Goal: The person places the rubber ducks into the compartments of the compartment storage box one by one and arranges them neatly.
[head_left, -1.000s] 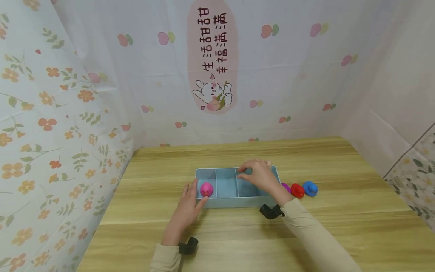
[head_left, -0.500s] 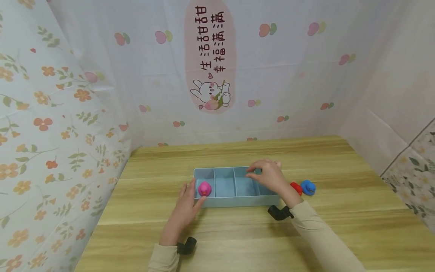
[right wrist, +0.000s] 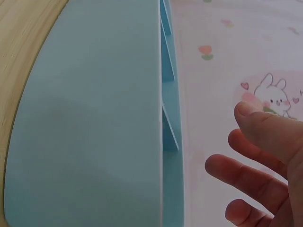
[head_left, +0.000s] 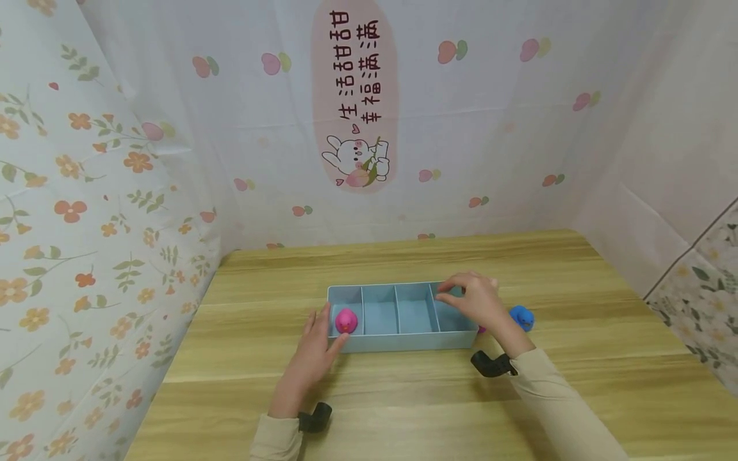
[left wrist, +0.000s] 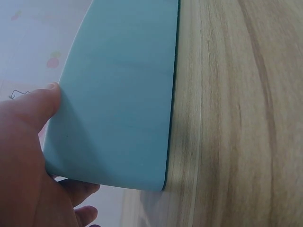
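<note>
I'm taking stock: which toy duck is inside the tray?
The pink duck in the leftmost compartment, beside the left hand; the blue duck and a mostly hidden magenta toy are outside.

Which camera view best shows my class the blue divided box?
The head view: it looks down into the divided box, showing four compartments. The left wrist view shows only its outside; the right wrist, mostly outside plus a thin interior strip.

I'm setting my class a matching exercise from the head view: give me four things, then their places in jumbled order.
1. pink duck with orange beak
2. blue duck
3. left hand
4. right hand

A. touching the box from outside, left end
B. above the box's right end
C. in the leftmost compartment
D. on the table, right of the box

Pairs: 1-C, 2-D, 3-A, 4-B
</note>
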The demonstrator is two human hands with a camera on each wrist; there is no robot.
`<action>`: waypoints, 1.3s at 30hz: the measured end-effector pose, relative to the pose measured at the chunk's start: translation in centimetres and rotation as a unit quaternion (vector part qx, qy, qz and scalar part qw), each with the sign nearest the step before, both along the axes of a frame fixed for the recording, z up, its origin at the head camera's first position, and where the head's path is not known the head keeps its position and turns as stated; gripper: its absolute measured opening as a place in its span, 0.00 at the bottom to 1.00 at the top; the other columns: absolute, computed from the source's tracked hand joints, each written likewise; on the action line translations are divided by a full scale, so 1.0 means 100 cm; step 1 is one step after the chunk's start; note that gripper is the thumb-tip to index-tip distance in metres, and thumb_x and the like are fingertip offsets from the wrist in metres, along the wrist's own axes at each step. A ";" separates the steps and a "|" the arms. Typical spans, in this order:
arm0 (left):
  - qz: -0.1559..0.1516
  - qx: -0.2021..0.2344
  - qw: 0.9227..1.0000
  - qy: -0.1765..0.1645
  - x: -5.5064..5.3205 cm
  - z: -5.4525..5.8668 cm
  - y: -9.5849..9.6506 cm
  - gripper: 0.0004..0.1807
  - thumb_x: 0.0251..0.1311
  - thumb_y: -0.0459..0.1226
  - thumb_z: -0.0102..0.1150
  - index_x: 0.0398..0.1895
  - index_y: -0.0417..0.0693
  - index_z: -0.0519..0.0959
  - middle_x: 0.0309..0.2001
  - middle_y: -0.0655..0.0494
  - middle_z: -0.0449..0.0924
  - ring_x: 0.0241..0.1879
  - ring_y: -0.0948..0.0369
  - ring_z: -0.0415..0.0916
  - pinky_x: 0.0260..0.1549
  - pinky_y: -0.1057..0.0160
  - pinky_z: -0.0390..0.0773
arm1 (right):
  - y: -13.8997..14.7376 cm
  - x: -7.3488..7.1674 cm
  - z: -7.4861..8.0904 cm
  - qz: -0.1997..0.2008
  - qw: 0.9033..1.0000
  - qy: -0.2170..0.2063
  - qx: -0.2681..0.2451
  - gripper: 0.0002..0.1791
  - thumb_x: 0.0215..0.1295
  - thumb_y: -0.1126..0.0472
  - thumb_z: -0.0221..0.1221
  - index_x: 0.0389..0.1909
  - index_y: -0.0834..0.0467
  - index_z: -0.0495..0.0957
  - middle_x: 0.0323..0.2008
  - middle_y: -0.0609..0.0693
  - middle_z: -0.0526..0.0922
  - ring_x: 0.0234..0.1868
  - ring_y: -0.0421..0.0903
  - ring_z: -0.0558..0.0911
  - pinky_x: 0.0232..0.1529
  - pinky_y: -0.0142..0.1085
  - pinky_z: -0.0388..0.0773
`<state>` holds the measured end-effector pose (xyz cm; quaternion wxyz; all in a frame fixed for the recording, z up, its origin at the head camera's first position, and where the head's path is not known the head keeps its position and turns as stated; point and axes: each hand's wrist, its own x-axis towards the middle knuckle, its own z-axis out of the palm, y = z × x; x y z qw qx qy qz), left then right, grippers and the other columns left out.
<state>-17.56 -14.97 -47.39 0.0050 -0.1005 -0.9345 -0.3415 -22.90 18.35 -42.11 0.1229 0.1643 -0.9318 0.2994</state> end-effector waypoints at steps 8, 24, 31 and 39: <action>-0.001 -0.002 1.000 -0.002 -0.001 -0.001 -0.001 0.41 0.68 0.49 0.50 0.74 0.38 0.47 0.73 0.39 0.51 0.73 0.37 0.39 0.67 0.35 0.49 | 0.020 0.003 -0.002 -0.005 1.000 0.009 -0.014 0.07 0.54 0.58 0.69 0.33 0.55 0.86 0.35 0.49 0.86 0.33 0.49 0.75 0.38 0.38 0.63; -0.005 -0.005 1.000 -0.002 -0.001 0.000 -0.001 0.42 0.68 0.51 0.50 0.74 0.38 0.47 0.73 0.38 0.52 0.73 0.37 0.39 0.66 0.34 0.50 | 0.056 0.011 0.003 -0.083 0.996 -0.002 0.011 0.07 0.54 0.55 0.69 0.30 0.54 0.86 0.34 0.52 0.86 0.30 0.47 0.70 0.35 0.43 0.48; -0.009 -0.005 1.000 0.000 -0.001 0.000 -0.001 0.42 0.68 0.51 0.49 0.74 0.37 0.47 0.73 0.39 0.51 0.73 0.37 0.38 0.66 0.35 0.49 | 0.075 0.014 0.000 -0.098 0.995 -0.005 0.011 0.07 0.54 0.56 0.69 0.30 0.54 0.85 0.34 0.53 0.86 0.30 0.47 0.69 0.35 0.45 0.47; -0.011 -0.006 1.000 -0.002 -0.001 0.000 -0.001 0.42 0.68 0.50 0.50 0.74 0.37 0.46 0.74 0.39 0.50 0.73 0.37 0.38 0.67 0.34 0.49 | 0.093 0.018 -0.007 -0.104 0.994 -0.016 0.015 0.10 0.56 0.53 0.68 0.32 0.55 0.85 0.36 0.54 0.85 0.32 0.49 0.69 0.35 0.46 0.47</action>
